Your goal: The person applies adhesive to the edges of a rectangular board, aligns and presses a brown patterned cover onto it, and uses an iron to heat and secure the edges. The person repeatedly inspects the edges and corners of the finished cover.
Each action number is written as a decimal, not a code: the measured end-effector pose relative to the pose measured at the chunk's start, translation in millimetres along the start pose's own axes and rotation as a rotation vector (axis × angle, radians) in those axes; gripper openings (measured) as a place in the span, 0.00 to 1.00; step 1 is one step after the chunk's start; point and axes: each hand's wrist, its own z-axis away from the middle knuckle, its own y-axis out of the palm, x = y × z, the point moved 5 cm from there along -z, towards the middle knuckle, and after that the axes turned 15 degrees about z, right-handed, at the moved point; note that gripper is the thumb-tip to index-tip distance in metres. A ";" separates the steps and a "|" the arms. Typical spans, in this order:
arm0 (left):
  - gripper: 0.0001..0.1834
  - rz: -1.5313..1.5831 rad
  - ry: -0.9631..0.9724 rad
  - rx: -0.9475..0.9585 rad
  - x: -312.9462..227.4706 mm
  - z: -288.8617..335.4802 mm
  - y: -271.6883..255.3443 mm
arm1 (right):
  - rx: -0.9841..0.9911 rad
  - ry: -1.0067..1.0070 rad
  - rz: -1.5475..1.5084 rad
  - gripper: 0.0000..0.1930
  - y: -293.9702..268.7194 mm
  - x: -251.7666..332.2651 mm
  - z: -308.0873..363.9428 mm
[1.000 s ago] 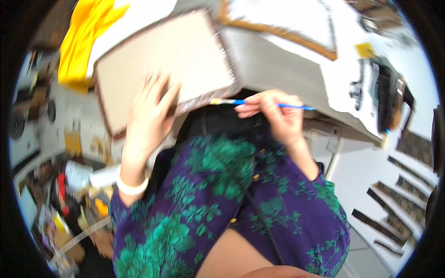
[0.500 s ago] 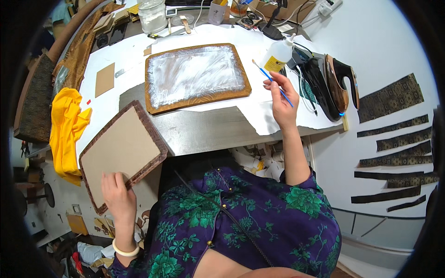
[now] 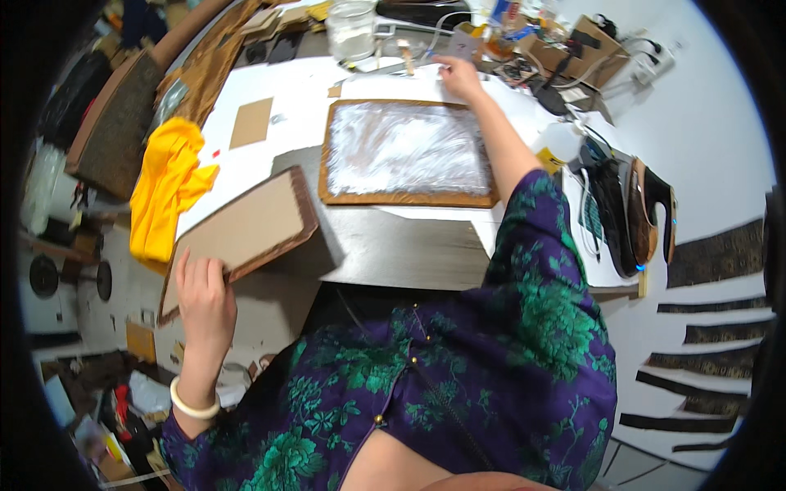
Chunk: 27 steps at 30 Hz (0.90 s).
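Observation:
My left hand [image 3: 205, 290] grips the lower edge of a beige panel [image 3: 246, 221] with a dark brown wrapped border, thumb hidden beneath. The panel is tilted at the table's front edge. My right hand [image 3: 460, 79] reaches to the back of the table, fingertips pinched together; what they hold is too small and blurred to make out. Below that arm lies a rounded rectangular board [image 3: 401, 155] with a golden-brown patterned edge and streaky white coating. The right forearm covers its right side.
A yellow cloth [image 3: 168, 188] lies at left, near a small brown card [image 3: 251, 123]. A glass jar [image 3: 352, 31] stands at the back. On the right are a white glue bottle [image 3: 558, 143] and an iron [image 3: 651, 204]. Dark patterned strips [image 3: 704, 360] hang on the wall.
My right hand has moved from beside the bottle, where it held a blue paintbrush, to the table's back. The panel in my left hand tilts more steeply. The whole view has shifted.

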 end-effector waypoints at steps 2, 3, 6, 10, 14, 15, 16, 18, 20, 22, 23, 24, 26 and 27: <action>0.16 -0.005 0.015 -0.001 6.8 -6.5 5.9 | -0.066 -0.090 0.109 0.28 14.8 -23.1 -23.0; 0.15 -0.009 0.039 -0.018 8.9 -12.0 8.8 | -0.005 -0.071 0.153 0.33 20.9 -38.7 -37.3; 0.09 -0.082 0.013 -0.029 11.7 -2.9 0.4 | -0.068 -0.228 0.024 0.33 -15.9 61.9 -27.5; 0.10 -0.108 -0.031 -0.037 13.0 5.0 -10.1 | 0.034 -0.829 -0.254 0.39 -53.9 206.2 91.8; 0.09 -0.106 -0.010 -0.025 19.4 -4.0 -14.5 | -0.002 -0.956 -0.462 0.35 -40.0 284.4 169.6; 0.09 -0.105 -0.001 -0.047 20.2 -5.3 -19.3 | 0.016 -0.912 -0.564 0.33 -29.7 293.7 169.5; 0.09 -0.080 0.006 -0.044 21.8 -8.7 -24.2 | 0.030 -0.870 -0.657 0.31 -22.5 302.1 166.0; 0.09 -0.038 0.010 -0.040 25.2 -15.5 -38.7 | 0.032 -0.851 -0.840 0.20 -16.8 315.8 163.0; 0.12 -0.052 0.061 -0.052 36.0 -22.4 -58.9 | 0.119 -0.737 -0.892 0.18 -36.4 328.0 169.9; 0.19 -0.107 0.180 -0.199 39.4 -40.7 -87.6 | 0.078 -0.589 -1.102 0.23 -45.9 327.2 164.8; 0.26 -0.175 0.173 -0.275 33.7 -46.5 -107.7 | 0.029 -0.536 -1.149 0.23 -57.6 326.7 162.8; 0.33 -0.235 0.175 -0.363 27.9 -55.5 -126.0 | -0.030 -0.483 -1.183 0.24 -69.6 322.9 156.6; 0.40 -0.183 0.178 -0.631 14.2 -58.1 -144.0 | -0.039 -0.371 -1.223 0.24 -83.3 300.0 143.6; 0.39 -0.065 0.157 -0.786 23.4 -49.5 -147.7 | -0.019 -0.333 -1.283 0.24 -95.2 291.5 141.4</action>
